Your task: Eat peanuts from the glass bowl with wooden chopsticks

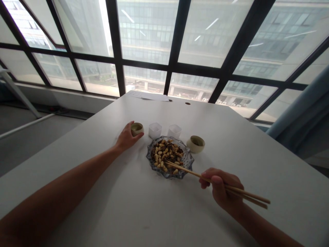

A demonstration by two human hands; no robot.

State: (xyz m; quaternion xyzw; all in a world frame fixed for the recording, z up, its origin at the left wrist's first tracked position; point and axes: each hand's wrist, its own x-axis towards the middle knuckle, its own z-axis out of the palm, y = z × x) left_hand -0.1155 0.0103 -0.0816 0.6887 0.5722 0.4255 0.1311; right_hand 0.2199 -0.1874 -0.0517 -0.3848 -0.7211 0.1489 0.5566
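My left hand (pixel 128 136) is wrapped round a small green-lined cup (pixel 137 128), thumb in front and fingers behind. In my right hand (pixel 223 187) is a pair of wooden chopsticks (pixel 248 196), slanting down to the left. Their tips reach into a scalloped glass dish (pixel 189 164) and touch the peanuts (pixel 159 154) there, which lie mixed with dark, thin pieces, perhaps sunflower seeds. Whether the tips pinch anything is too small to tell. A second, similar cup (pixel 195 144) stands just right of the dish. Behind the dish are two translucent white plastic cups (pixel 155 130).
All this stands on a white table (pixel 144 212). Papers (pixel 147 96) lie at its far edge, near two round holes in the tabletop. Large black-framed windows rise beyond, and a blue curtain (pixel 300 116) hangs at the right. A white metal frame (pixel 20 92) is at the left.
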